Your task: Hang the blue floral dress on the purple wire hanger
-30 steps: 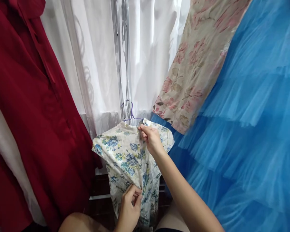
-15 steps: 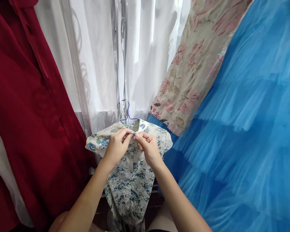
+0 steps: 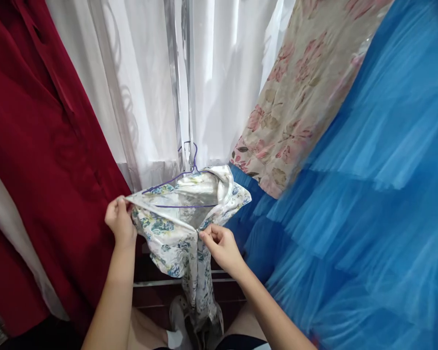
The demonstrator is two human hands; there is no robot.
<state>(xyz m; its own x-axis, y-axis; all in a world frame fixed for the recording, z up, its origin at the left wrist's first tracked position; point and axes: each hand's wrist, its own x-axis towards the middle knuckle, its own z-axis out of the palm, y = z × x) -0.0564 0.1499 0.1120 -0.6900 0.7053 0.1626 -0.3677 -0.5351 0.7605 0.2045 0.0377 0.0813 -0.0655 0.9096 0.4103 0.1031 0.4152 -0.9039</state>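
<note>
A white dress with blue and yellow flowers [image 3: 168,238] hangs on a purple wire hanger [image 3: 194,163]. Its neck opening is spread wide, so the hanger's lower bar shows across it. My left hand [image 3: 122,218] pinches the edge of the opening at the far left and pulls it outward. With thumb and fingers closed, my right hand [image 3: 221,243] grips the dress at the lower point of the opening, where the two edges meet. Any small fastener under those fingertips is too small to make out.
A dark red garment [image 3: 54,160] hangs on the left. To the right hang a beige garment with pink flowers [image 3: 277,116] and a blue tiered tulle skirt [image 3: 368,194]. White curtains [image 3: 146,97] and a metal pole [image 3: 185,87] stand behind. A shoe [image 3: 178,316] shows below.
My left hand has moved from the neckline's centre out to the left, drawing the fabric with it. My right hand has moved lower. The neck opening has widened and the dress has twisted.
</note>
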